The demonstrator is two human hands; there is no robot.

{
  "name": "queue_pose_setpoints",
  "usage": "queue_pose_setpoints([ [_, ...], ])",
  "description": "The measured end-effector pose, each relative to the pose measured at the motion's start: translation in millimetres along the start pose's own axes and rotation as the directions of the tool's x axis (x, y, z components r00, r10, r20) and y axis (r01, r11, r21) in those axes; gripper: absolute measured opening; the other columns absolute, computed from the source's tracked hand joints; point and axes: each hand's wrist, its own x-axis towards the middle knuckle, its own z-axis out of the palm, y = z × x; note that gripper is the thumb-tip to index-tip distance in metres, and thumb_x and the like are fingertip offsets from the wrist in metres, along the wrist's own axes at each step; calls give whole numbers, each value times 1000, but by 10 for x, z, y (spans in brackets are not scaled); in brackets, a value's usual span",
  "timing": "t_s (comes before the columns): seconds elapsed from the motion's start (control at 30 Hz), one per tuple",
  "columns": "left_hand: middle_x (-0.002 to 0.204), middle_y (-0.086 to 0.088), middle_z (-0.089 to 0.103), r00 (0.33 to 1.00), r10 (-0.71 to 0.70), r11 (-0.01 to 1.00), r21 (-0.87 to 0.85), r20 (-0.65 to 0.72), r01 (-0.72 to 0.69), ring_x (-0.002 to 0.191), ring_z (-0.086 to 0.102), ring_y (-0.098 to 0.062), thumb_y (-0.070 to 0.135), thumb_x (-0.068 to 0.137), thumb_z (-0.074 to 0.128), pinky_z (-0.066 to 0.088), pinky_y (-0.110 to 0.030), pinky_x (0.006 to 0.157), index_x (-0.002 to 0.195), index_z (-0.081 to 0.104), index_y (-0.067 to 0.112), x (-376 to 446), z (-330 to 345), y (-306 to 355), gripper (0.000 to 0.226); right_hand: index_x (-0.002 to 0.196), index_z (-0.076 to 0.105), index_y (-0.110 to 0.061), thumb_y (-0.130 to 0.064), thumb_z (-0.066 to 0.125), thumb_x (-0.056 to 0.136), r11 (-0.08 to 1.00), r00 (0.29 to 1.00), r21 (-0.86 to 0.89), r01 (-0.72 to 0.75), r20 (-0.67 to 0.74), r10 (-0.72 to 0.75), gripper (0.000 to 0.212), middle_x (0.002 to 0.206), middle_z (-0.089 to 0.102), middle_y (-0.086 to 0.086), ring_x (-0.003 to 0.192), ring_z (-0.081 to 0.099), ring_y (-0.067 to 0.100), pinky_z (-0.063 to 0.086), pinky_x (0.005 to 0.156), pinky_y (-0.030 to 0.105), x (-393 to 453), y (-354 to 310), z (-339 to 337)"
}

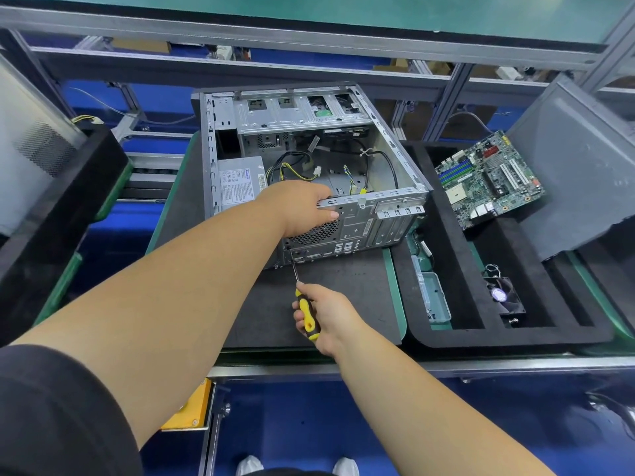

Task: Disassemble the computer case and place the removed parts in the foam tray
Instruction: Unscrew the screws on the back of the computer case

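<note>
Now I steady the case with my left hand gripping its rear edge; my right hand grasps the screwdriver, tip on a rear screw, which needs loosening next.

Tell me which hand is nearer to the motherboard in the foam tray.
Left, narrowly: the left hand grips the case's rear edge left of the motherboard; the right hand holds the screwdriver lower down.

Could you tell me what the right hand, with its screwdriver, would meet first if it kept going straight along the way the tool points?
The right hand grips the screwdriver, whose tip already sits at the computer case rear panel, lower left corner, apparently on a screw. It would meet that panel first; actual contact is hard to judge.
</note>
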Motion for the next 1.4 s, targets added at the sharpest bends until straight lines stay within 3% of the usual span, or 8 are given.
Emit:
queue_pose_setpoints([
  [0.17, 114, 0, 63, 1000, -4, 1000, 6, 9, 4, 92, 48, -20, 56, 95, 46, 36, -31, 72, 125, 53, 31, 9, 5, -10, 40, 95, 70, -2, -30, 47, 103, 1000, 988, 0, -8, 156, 8, 37, 76, 69, 7, 59, 56, 11, 47, 57, 22, -11, 47, 13],
  [0.43, 114, 1, 63, 1000, -4, 1000, -6, 7, 4, 89, 44, -18, 57, 95, 46, 32, -31, 72, 129, 52, 33, 11, 18, -18, 42, 90, 69, -8, -30, 70, 91, 996, 999, -84, 35, 43, -32, 22, 72, 65, 2, 56, 61, 11, 50, 51, 23, 27, 45, 35],
  [0.53, 117, 1, 63, 1000, -5, 1000, -9, 2, 5, 90, 44, -18, 57, 95, 46, 33, -30, 72, 130, 51, 33, 9, 11, -20, 42, 91, 61, -13, -28, 74, 87, 976, 992, -189, 105, -46, -116, 20, 73, 59, 2, 54, 57, 8, 48, 53, 22, 56, 45, 32],
  [0.63, 122, 2, 62, 1000, -6, 1000, -16, 5, 6, 101, 52, -22, 57, 95, 46, 33, -30, 74, 133, 50, 35, 8, 10, -18, 44, 88, 57, -16, -28, 75, 86, 951, 981, -261, 169, -49, -187, 22, 71, 56, 1, 58, 52, 9, 46, 55, 24, 64, 43, 13],
  [0.87, 118, 1, 62, 1000, -3, 1000, -9, 5, 3, 95, 50, -20, 56, 95, 46, 35, -30, 73, 132, 51, 33, 7, 2, -7, 44, 89, 73, 0, -29, 49, 103, 999, 995, -37, 27, 102, -23, 40, 82, 68, 9, 59, 56, 11, 48, 56, 22, 3, 21, -22],
  [1.03, 125, 0, 61, 1000, 0, 1000, 1, 0, 0, 111, 54, -25, 56, 95, 45, 34, -30, 75, 135, 48, 34, 6, -2, 3, 46, 87, 72, -5, -34, 58, 98, 998, 998, -61, 18, 59, -15, 35, 79, 68, 6, 56, 61, 12, 50, 55, 23, -11, 33, -19],
  [1.3, 120, 0, 62, 1000, 9, 1000, -7, -4, -9, 107, 55, -25, 56, 95, 46, 36, -31, 75, 129, 52, 32, 7, 8, -8, 42, 87, 56, -14, -26, 76, 86, 985, 996, -148, 88, -20, -92, 23, 72, 54, 1, 51, 50, 9, 47, 51, 24, 42, 46, 56],
  [1.4, 120, 0, 62, 1000, 7, 1000, -6, 3, -7, 104, 54, -24, 56, 95, 46, 37, -31, 76, 129, 52, 32, 6, 1, -8, 42, 87, 64, -11, -31, 73, 88, 995, 998, -81, 62, -6, -63, 22, 70, 59, 3, 50, 52, 10, 48, 51, 24, 15, 33, 55],
])
